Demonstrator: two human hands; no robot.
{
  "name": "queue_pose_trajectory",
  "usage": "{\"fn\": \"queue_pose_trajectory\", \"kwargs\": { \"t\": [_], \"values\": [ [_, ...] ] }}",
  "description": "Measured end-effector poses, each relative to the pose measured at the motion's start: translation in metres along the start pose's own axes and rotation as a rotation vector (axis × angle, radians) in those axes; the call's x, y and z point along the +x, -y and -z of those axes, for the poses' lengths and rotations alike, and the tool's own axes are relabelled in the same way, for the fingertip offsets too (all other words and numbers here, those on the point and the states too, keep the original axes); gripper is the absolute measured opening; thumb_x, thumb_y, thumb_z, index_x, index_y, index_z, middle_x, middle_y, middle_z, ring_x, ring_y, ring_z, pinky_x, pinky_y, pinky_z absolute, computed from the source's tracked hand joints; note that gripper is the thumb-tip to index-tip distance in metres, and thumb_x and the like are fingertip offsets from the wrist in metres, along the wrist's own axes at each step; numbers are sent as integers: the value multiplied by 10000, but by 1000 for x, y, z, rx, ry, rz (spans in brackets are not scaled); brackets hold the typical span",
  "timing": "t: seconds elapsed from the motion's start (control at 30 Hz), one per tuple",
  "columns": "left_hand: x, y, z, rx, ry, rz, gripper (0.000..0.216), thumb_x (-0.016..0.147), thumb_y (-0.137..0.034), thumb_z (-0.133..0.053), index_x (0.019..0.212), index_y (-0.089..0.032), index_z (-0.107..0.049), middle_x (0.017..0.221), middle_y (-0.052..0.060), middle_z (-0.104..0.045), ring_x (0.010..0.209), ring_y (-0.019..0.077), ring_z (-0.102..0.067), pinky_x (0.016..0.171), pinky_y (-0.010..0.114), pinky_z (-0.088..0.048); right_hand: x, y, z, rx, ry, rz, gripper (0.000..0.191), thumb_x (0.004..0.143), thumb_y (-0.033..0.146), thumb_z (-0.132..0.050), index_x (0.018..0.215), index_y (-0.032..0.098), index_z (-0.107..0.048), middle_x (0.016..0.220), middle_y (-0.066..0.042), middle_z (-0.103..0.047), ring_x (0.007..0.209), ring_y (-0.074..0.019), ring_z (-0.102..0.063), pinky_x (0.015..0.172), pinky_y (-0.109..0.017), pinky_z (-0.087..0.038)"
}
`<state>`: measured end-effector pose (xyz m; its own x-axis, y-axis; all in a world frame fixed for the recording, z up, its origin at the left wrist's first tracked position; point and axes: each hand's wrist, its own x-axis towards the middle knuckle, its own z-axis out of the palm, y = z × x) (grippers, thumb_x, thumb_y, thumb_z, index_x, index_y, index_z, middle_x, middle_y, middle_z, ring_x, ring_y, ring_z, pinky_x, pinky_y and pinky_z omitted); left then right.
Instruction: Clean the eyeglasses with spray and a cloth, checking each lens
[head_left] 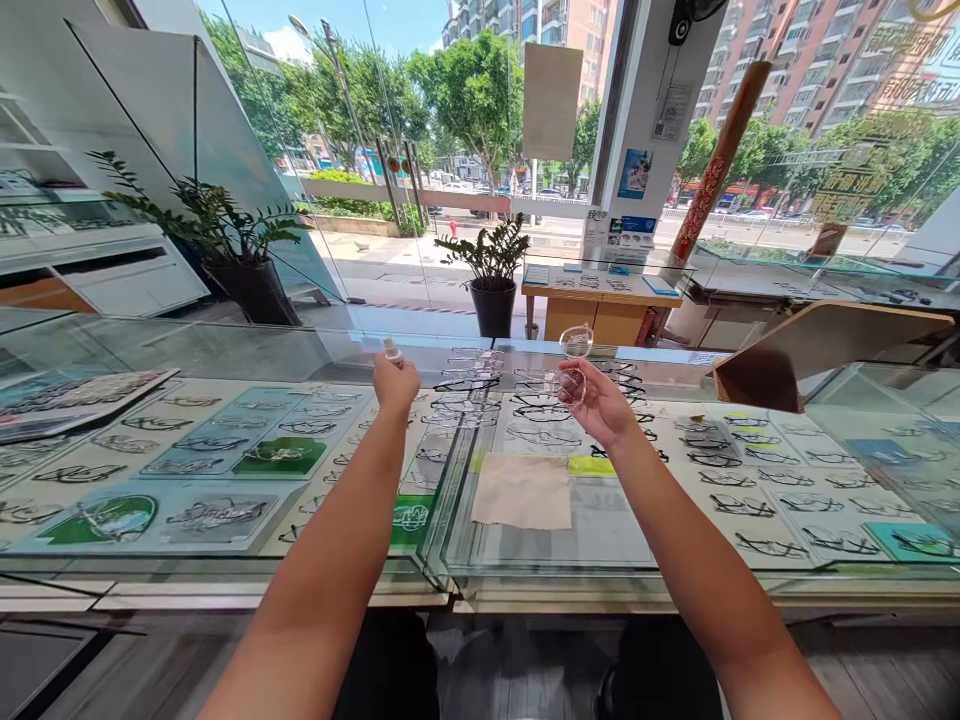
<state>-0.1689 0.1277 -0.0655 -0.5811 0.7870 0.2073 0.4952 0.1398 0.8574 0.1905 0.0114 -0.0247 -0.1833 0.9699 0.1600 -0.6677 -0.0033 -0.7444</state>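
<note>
Above the counter (525, 555), right-hand fingers (590, 374) hold glasses (576, 343), long axis near-vertical.

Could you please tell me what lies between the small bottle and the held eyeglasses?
In the head view, rows of other eyeglasses, lower down in the glass display counter, appear between the small bottle and the held eyeglasses.
</note>
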Motion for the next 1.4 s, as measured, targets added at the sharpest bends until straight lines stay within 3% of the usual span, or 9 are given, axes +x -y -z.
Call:
{"fn": "queue_pose_trajectory", "kwargs": {
  "t": [0.37, 0.5, 0.6, 0.7, 0.83, 0.93, 1.0, 1.17, 1.4],
  "values": [
    [-4, 8, -1, 48, 22, 32, 452, 908, -185, -687, 1273, -124, -428, 1154, 146, -617, 1153, 321, -612, 1053, 498, -475, 1, 2, 1, -12, -11, 7, 192, 833, 388, -865, 935, 238, -801, 936, -3, -744, 766, -112, -634, 674, -240, -564],
    [-15, -8, 1, 65, -173, 22, 635, 887, -261, -704, 1398, -107, -359, 1469, 262, -478, 1442, 410, -436, 1206, 577, -343, 2, 2, 3, -3, -3, 18, 212, 821, 391, -876, 945, 234, -808, 978, -3, -755, 782, -109, -638, 692, -237, -571],
    [-33, -33, 7, 65, -387, -166, 657, 848, -251, -706, 1417, -136, -399, 1543, 268, -406, 1480, 448, -371, 1215, 635, -294, 3, 3, 7, -7, 2, 32, 200, 835, 382, -866, 961, 239, -805, 1006, -4, -761, 783, -111, -640, 696, -245, -568],
    [-62, -63, 15, 23, -406, -495, 500, 840, -234, -691, 1307, -166, -527, 1419, 212, -535, 1361, 395, -496, 1155, 571, -380, 4, 6, 9, -13, 0, 47, 200, 838, 382, -862, 966, 243, -798, 1045, -4, -765, 784, -111, -644, 704, -255, -568],
    [-113, -95, 17, -43, 190, -854, 156, 955, -315, -570, 960, -192, -666, 827, 34, -674, 751, 190, -609, 772, 327, -476, 5, 8, 10, -27, -2, 49, 186, 852, 391, -848, 960, 248, -798, 997, -3, -756, 790, -117, -646, 715, -257, -571],
    [-149, -106, 14, 81, 793, -997, 231, 975, -367, -585, 943, -215, -755, 686, -17, -669, 618, 138, -567, 652, 282, -396, 5, 8, 10, -38, -7, 51, 193, 845, 395, -854, 956, 245, -806, 974, -4, -749, 790, -118, -644, 719, -252, -574],
    [-167, -109, 11, 244, 1043, -1043, 214, 956, -341, -608, 944, -233, -793, 718, -11, -719, 641, 139, -606, 647, 281, -384, 5, 9, 9, -36, -10, 57, 202, 835, 394, -864, 955, 241, -810, 1001, -5, -754, 791, -113, -643, 718, -247, -574],
    [-186, -107, 6, 696, 1102, -979, 281, 907, -416, -684, 1088, -241, -808, 868, 69, -790, 775, 239, -699, 659, 321, -415, 4, 9, 7, -22, 0, 55, 181, 839, 386, -862, 948, 252, -808, 1020, 5, -763, 790, -109, -640, 712, -239, -574],
    [-162, -94, 17, 932, 1013, -700, 271, 775, -288, -796, 1036, -216, -807, 1077, 165, -799, 1003, 375, -742, 821, 411, -527, 4, 8, 6, -31, 11, 47, 217, 824, 394, -871, 965, 249, -796, 1042, 6, -764, 780, -108, -637, 711, -247, -570]
  ]
}}
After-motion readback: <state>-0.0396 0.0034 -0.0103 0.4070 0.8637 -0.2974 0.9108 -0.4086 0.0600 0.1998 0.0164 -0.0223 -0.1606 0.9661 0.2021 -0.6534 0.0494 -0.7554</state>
